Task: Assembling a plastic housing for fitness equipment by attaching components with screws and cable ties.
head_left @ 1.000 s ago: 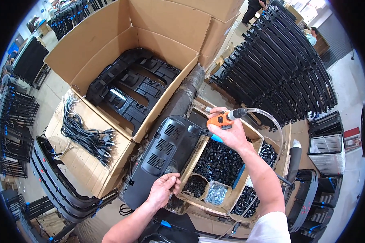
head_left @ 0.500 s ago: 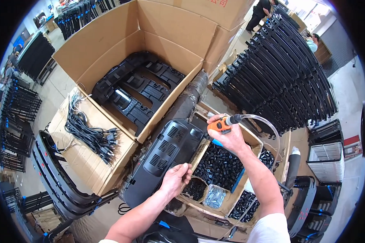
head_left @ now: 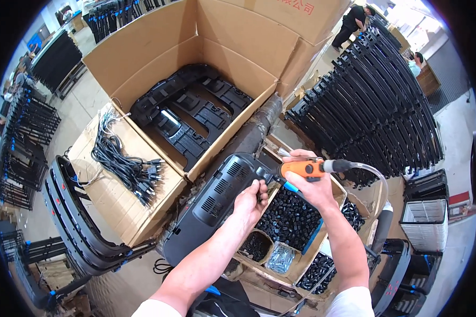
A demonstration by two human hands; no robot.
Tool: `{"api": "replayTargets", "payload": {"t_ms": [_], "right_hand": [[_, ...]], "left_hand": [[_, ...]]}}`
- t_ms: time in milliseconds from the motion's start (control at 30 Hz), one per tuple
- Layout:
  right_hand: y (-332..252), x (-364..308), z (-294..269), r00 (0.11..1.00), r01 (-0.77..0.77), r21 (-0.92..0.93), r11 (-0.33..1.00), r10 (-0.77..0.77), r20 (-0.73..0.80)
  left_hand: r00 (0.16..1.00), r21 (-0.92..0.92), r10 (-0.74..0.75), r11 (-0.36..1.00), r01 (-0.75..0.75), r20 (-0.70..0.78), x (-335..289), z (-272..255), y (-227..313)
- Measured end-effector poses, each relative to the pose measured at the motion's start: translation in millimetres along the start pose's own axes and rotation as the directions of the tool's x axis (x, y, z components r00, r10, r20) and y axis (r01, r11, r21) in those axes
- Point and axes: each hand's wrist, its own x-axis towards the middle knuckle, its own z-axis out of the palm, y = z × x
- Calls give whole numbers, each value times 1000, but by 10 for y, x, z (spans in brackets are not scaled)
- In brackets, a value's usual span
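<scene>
My right hand [head_left: 316, 191] is wrapped around an orange air screwdriver [head_left: 301, 169] with a clear hose [head_left: 375, 174] at its back end. The driver lies nearly level, its front end toward the far right end of a long black plastic housing [head_left: 193, 224] with slotted vents. At that same end, beside the driver's tip, my left hand [head_left: 251, 201] has thumb and fingers pinched together. What those fingers hold, if anything, is too small to make out. Under my right hand is a wooden tray [head_left: 330, 203] of small black plastic parts [head_left: 288, 216].
Silver screws [head_left: 281, 259] and small dark parts [head_left: 255, 246] fill smaller compartments. A large carton [head_left: 238, 47] with black molded frames [head_left: 195, 116] stands beyond the housing. Black cables [head_left: 124, 161] lie on cardboard at left. Stacked black frames [head_left: 370, 105] rise at right; people stand farther off.
My left hand has moved forward and right along the housing to its far end. The screwdriver has turned more level, its front end now near my left fingertips. The view has shifted slightly.
</scene>
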Motion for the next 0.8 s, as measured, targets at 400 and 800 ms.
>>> {"api": "replayTargets", "payload": {"t_ms": [400, 800], "right_hand": [[-97, -49, 145, 998, 31, 53, 998, -34, 48], [-104, 234, 230, 998, 10, -9, 1000, -10, -54]], "left_hand": [[995, -305, -13, 951, 42, 97, 95, 200, 163], [983, -32, 46, 999, -41, 177, -7, 343, 94]]}}
